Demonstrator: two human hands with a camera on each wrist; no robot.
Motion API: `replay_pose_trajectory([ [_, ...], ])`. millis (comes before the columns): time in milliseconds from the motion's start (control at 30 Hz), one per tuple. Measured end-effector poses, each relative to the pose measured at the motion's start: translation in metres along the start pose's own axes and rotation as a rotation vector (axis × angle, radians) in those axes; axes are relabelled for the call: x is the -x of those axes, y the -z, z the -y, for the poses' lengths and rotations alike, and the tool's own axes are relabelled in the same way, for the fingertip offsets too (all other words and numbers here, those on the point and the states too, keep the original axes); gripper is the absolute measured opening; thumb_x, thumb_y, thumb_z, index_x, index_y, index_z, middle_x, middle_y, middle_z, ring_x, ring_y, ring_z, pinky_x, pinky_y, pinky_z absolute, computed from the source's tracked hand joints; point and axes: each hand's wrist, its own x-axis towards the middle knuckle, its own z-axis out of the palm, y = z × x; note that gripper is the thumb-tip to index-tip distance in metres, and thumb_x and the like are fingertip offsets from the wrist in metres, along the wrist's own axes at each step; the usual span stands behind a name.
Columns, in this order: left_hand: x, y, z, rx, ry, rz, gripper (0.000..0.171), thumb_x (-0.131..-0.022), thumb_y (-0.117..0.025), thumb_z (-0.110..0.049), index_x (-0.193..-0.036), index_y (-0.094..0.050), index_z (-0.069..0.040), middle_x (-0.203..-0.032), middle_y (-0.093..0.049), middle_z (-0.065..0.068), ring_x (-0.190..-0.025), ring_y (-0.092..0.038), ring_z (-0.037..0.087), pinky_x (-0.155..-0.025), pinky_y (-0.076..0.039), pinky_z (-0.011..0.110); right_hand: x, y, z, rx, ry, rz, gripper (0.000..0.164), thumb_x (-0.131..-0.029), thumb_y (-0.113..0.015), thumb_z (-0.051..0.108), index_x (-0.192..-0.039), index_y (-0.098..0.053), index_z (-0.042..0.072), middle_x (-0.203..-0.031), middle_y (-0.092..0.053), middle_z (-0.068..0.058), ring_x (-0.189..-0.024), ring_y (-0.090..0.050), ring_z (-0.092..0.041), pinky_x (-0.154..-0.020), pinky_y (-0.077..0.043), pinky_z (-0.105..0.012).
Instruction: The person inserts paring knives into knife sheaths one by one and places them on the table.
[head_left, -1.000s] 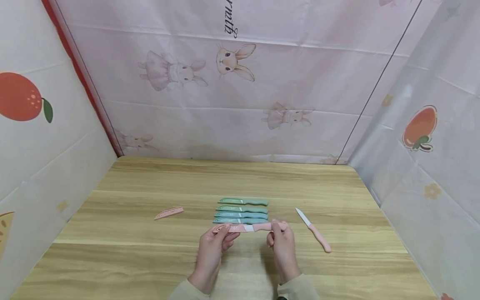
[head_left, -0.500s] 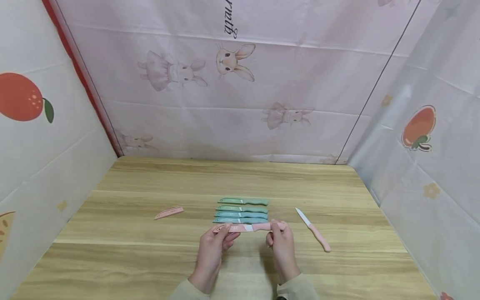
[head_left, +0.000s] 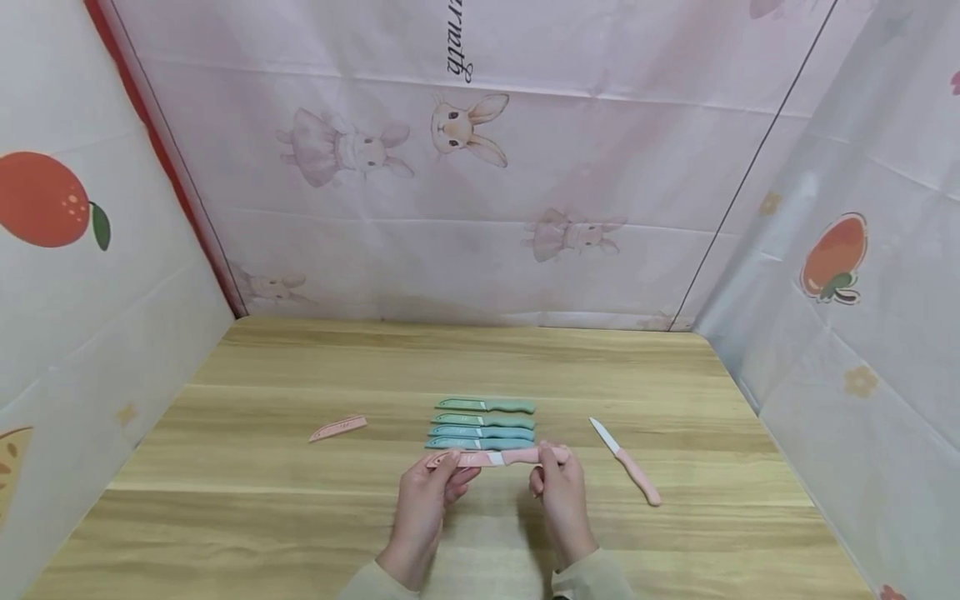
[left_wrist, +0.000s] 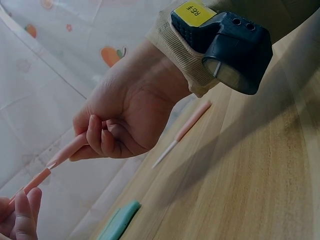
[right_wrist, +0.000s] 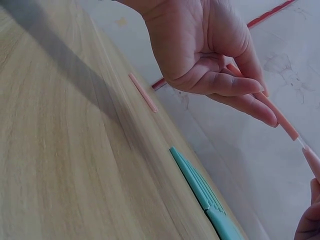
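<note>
Between the two hands, a pink paring knife [head_left: 519, 456] is held level above the table. My left hand [head_left: 422, 504] pinches its pink blade sheath [head_left: 474, 459] between thumb and fingers. The handle end is gripped by my right hand [head_left: 564, 500]. A short strip of white blade shows between sheath and handle; the rest of the blade is inside the sheath. The left wrist view shows the right hand [left_wrist: 125, 105] on the handle [left_wrist: 70, 150]. In the right wrist view, the left hand [right_wrist: 210, 55] holds the sheath [right_wrist: 280, 117].
Behind the hands lies a row of several sheathed knives, green ones [head_left: 510, 407] and blue ones [head_left: 506, 443]. To the right is an unsheathed pink knife [head_left: 637, 477], white blade bare. A loose pink sheath [head_left: 339, 428] lies on the left of the wooden table [head_left: 262, 533].
My right hand, with the handle, has shifted very slightly left toward the left hand. The bare strip of blade looks a little narrower. Things on the table lie as before.
</note>
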Motion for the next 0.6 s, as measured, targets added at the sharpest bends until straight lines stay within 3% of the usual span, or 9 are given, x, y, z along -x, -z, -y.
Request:
replay_pose_trajectory([
  [100, -0.0001, 0.0002, 0.0007, 0.002, 0.003, -0.004, 0.035, -0.095, -0.056, -0.015, -0.116, -0.053, 0.012, -0.091, -0.07, 0.015, -0.078, -0.069, 0.015, -0.062, -0.055, 0.019, 0.0008, -0.0003, -0.0005, -0.001, 0.007, 0.003, 0.015, -0.1, -0.04, 0.014, -0.09, -0.042, 0.003, -0.059, -0.036, 0.001, -0.046, -0.034, -0.007, -0.044, -0.031, -0.017],
  [400, -0.0007, 0.0001, 0.0021, -0.007, -0.005, -0.004, 0.033, -0.095, -0.055, -0.014, -0.114, -0.054, 0.013, -0.092, -0.069, 0.016, -0.078, -0.069, 0.015, -0.061, -0.054, 0.018, 0.0021, -0.0029, -0.0002, -0.011, 0.021, -0.002, 0.018, -0.099, -0.042, 0.012, -0.086, -0.045, 0.001, -0.076, -0.039, -0.003, -0.045, -0.033, -0.006, -0.044, -0.03, -0.017],
  [600, 0.0002, 0.0002, 0.003, -0.003, -0.005, -0.004, 0.032, -0.094, -0.056, -0.014, -0.113, -0.055, 0.012, -0.092, -0.07, 0.016, -0.078, -0.069, 0.015, -0.06, -0.054, 0.018, 0.0034, -0.0054, -0.0008, -0.017, 0.027, -0.003, 0.016, -0.099, -0.042, 0.011, -0.086, -0.045, 0.002, -0.072, -0.039, -0.002, -0.044, -0.033, -0.006, -0.043, -0.03, -0.017],
])
